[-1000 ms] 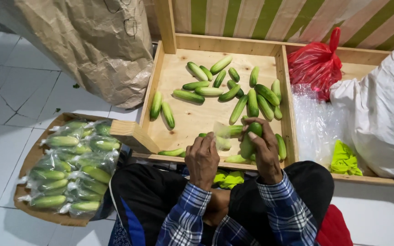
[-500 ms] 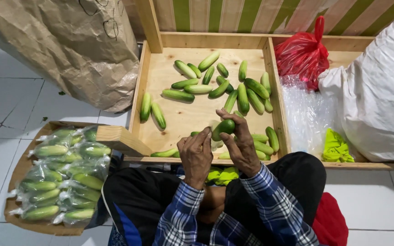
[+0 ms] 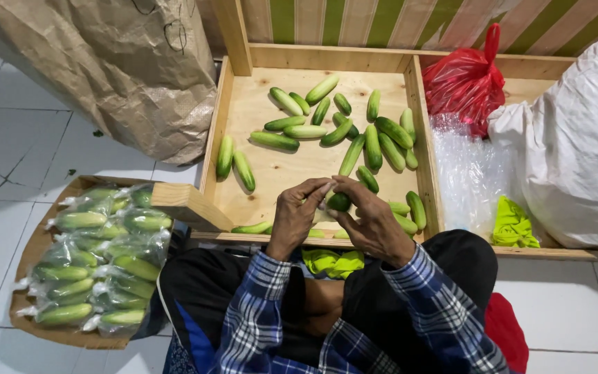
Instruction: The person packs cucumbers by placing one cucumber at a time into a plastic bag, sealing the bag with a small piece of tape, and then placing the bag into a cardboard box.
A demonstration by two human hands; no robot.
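Both hands, left hand (image 3: 292, 218) and right hand (image 3: 372, 221), close their grip on one cucumber (image 3: 339, 202) at the wooden tray (image 3: 257, 111)'s near edge; about twenty loose cucumbers (image 3: 344, 125) lie inside.

The person wears a long-sleeved flannel shirt in a blue, black and white check, its cuffs sitting at the wrists of the left hand (image 3: 292, 216) and the right hand (image 3: 370, 220). Both hands are bare, without gloves. Black trousers cover the legs, with a blue stripe near the left.
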